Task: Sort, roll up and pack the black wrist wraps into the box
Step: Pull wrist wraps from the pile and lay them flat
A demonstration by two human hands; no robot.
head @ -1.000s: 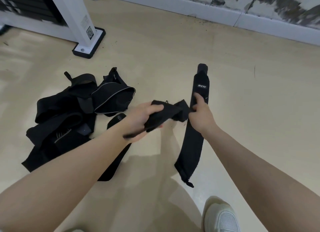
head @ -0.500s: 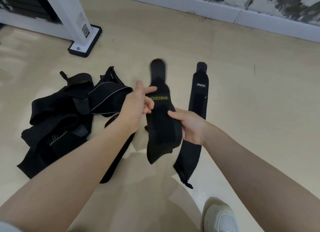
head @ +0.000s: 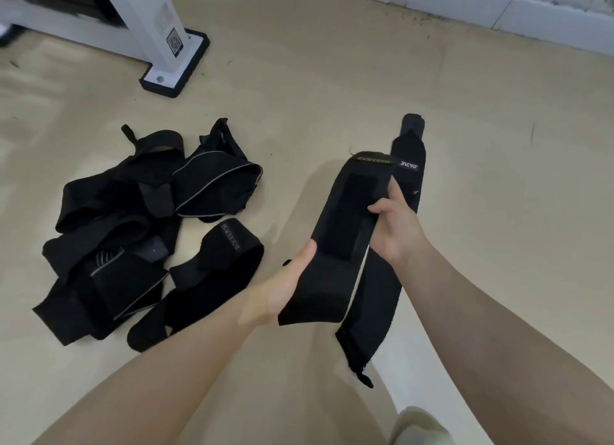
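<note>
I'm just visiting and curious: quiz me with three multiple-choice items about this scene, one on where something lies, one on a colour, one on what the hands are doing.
1. Where does the pile of wraps lie relative to the held wrap?
A. To its left
B. To its right
C. Under the shoe

2. What colour is the lettering on the held wrap's far end?
A. Red
B. Yellow-green
C. Blue

3. What are the hands doing?
A. Both hang idle
B. Both hold the same wrap
C. Each holds a different wrap

Answers:
1. A, the heap sits on the floor left of it.
2. B, the label shows yellow-green.
3. B, the left hand holds its near end and the right hand grips its edge.
</note>
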